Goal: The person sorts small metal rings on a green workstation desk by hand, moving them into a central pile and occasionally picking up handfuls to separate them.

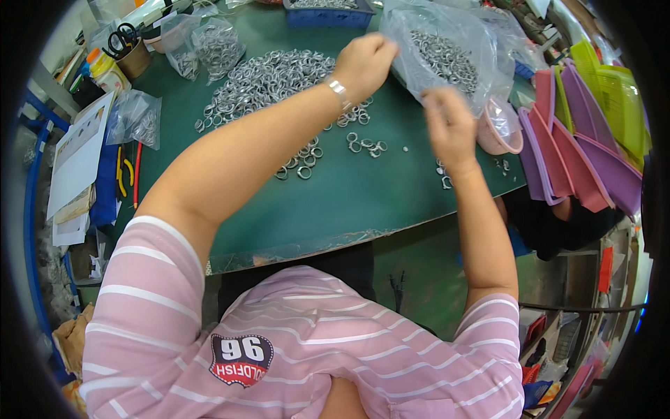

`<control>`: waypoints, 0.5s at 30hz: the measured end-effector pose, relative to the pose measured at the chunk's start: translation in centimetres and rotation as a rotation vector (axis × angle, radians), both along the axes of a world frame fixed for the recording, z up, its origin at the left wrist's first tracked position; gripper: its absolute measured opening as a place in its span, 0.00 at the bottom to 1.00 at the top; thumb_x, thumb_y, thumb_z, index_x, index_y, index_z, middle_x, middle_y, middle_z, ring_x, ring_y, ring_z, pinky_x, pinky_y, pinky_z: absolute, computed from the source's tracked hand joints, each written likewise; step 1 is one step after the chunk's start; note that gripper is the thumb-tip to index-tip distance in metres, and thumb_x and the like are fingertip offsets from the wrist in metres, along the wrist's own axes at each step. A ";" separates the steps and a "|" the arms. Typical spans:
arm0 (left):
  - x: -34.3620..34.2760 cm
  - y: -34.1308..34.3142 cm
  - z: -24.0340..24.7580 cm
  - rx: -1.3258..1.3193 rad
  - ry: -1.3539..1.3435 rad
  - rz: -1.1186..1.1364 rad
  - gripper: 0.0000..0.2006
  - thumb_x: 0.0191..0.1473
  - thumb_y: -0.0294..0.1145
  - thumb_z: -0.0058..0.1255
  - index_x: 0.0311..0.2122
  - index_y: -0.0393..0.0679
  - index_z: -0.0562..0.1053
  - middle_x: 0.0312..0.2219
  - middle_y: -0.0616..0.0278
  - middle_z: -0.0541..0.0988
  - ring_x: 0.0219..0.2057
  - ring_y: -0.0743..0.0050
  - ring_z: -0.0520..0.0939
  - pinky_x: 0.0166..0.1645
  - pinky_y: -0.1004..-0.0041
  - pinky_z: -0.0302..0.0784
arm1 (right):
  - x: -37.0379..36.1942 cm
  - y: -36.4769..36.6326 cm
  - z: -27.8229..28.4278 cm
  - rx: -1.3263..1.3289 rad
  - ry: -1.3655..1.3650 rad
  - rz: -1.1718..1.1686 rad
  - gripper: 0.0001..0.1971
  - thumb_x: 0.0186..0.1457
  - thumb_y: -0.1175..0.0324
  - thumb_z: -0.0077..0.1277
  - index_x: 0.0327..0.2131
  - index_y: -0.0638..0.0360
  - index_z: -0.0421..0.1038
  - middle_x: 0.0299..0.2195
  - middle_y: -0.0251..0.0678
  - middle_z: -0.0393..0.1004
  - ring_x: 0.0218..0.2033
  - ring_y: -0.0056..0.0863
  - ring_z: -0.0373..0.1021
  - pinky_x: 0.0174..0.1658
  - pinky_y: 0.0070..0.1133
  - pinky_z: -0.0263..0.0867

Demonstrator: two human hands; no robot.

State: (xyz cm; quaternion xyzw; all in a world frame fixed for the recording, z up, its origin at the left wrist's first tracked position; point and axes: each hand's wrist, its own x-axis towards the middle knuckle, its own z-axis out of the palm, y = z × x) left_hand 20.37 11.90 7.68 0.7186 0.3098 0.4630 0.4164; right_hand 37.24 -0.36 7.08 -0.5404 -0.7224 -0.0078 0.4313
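Note:
A clear plastic bag (412, 24) lies at the far right of the green table, holding a heap of small silver rings (447, 59). My left hand (364, 68) is closed on the left edge of the bag, a metal band round its wrist. Slightly blurred, my right hand (452, 133) has its fingers pinched together at the bag's near edge. A large pile of silver rings (269, 80) spreads over the table beyond my left forearm. Several loose rings (366, 144) lie between my two hands, and a few more sit beside my right wrist.
A pink plastic cup (499, 126) stands right of my right hand, near stacked pink, purple and green plastic trays (558, 140). A blue bin (328, 15) is at the back. Small ring bags (218, 49), yellow-handled pliers (124, 171) and scissors (122, 38) lie left.

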 end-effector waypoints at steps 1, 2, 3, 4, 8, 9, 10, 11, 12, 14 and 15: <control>-2.1 0.0 -2.0 0.265 0.246 0.032 0.17 0.60 0.40 0.44 0.35 0.35 0.77 0.37 0.52 0.80 0.41 0.55 0.79 0.49 0.63 0.72 | -0.5 0.0 -2.2 -0.054 -0.047 0.031 0.10 0.59 0.71 0.51 0.42 0.64 0.74 0.45 0.47 0.75 0.49 0.43 0.70 0.54 0.31 0.65; -3.8 0.0 -3.5 0.415 0.566 0.008 0.17 0.59 0.39 0.44 0.31 0.36 0.78 0.36 0.49 0.80 0.41 0.51 0.78 0.49 0.64 0.72 | -1.1 0.2 -4.9 -0.107 -0.097 0.059 0.11 0.58 0.71 0.51 0.43 0.64 0.74 0.46 0.48 0.74 0.50 0.45 0.70 0.54 0.33 0.65; -5.5 0.5 -7.7 0.480 0.579 0.050 0.17 0.59 0.43 0.45 0.30 0.42 0.78 0.38 0.51 0.78 0.40 0.46 0.77 0.47 0.52 0.71 | -2.0 0.4 -8.0 -0.131 -0.059 0.054 0.13 0.57 0.71 0.52 0.45 0.65 0.73 0.47 0.50 0.74 0.51 0.47 0.69 0.56 0.34 0.64; -6.8 -1.7 -9.0 0.437 0.692 0.101 0.15 0.60 0.41 0.45 0.38 0.43 0.79 0.48 0.51 0.76 0.51 0.50 0.74 0.56 0.55 0.67 | -2.4 0.3 -9.9 -0.152 -0.028 0.027 0.15 0.57 0.71 0.52 0.47 0.66 0.72 0.49 0.51 0.73 0.53 0.49 0.68 0.58 0.35 0.63; -11.0 -6.3 -10.4 0.595 0.869 -0.043 0.24 0.59 0.45 0.49 0.56 0.43 0.69 0.60 0.49 0.65 0.63 0.48 0.63 0.65 0.48 0.53 | -7.9 -2.1 -10.6 -0.242 -0.250 0.073 0.24 0.57 0.65 0.53 0.54 0.67 0.65 0.56 0.52 0.67 0.60 0.49 0.61 0.64 0.38 0.55; -11.8 -7.0 -10.3 0.585 0.867 -0.047 0.26 0.59 0.45 0.50 0.57 0.41 0.68 0.60 0.50 0.65 0.63 0.48 0.63 0.65 0.49 0.53 | -9.2 -2.5 -10.4 -0.281 -0.238 0.114 0.25 0.57 0.65 0.53 0.55 0.68 0.65 0.58 0.53 0.64 0.61 0.49 0.59 0.65 0.39 0.54; -12.4 -7.5 -10.3 0.575 0.861 -0.058 0.27 0.58 0.45 0.50 0.58 0.39 0.66 0.60 0.50 0.66 0.62 0.48 0.63 0.65 0.50 0.54 | -10.2 -3.1 -10.2 -0.324 -0.226 0.148 0.25 0.57 0.64 0.53 0.55 0.68 0.64 0.60 0.53 0.62 0.63 0.50 0.57 0.65 0.39 0.53; -13.0 -8.0 -10.0 0.597 0.863 -0.075 0.28 0.57 0.45 0.52 0.57 0.38 0.66 0.60 0.50 0.66 0.62 0.49 0.64 0.65 0.51 0.55 | -11.0 -3.9 -10.3 -0.311 -0.232 0.159 0.26 0.57 0.64 0.53 0.56 0.68 0.64 0.60 0.54 0.61 0.63 0.50 0.57 0.65 0.39 0.53; -13.5 -8.5 -9.7 0.619 0.866 -0.091 0.28 0.55 0.44 0.53 0.57 0.38 0.66 0.60 0.50 0.66 0.61 0.49 0.65 0.65 0.52 0.55 | -11.5 -4.7 -10.4 -0.299 -0.238 0.170 0.26 0.57 0.64 0.53 0.56 0.68 0.64 0.60 0.55 0.60 0.63 0.51 0.56 0.65 0.39 0.53; -14.9 -9.1 -9.2 0.616 0.779 -0.133 0.24 0.51 0.39 0.58 0.51 0.40 0.70 0.55 0.52 0.70 0.58 0.50 0.68 0.63 0.53 0.59 | -12.0 -5.8 -9.5 -0.347 -0.240 0.306 0.25 0.57 0.67 0.52 0.56 0.68 0.63 0.61 0.54 0.60 0.63 0.49 0.57 0.65 0.40 0.54; -15.6 -9.2 -9.1 0.621 0.757 -0.163 0.22 0.50 0.37 0.59 0.49 0.40 0.71 0.54 0.53 0.71 0.57 0.51 0.69 0.62 0.53 0.60 | -11.9 -6.1 -9.1 -0.356 -0.203 0.362 0.24 0.58 0.69 0.51 0.56 0.67 0.64 0.60 0.53 0.61 0.63 0.49 0.58 0.65 0.39 0.54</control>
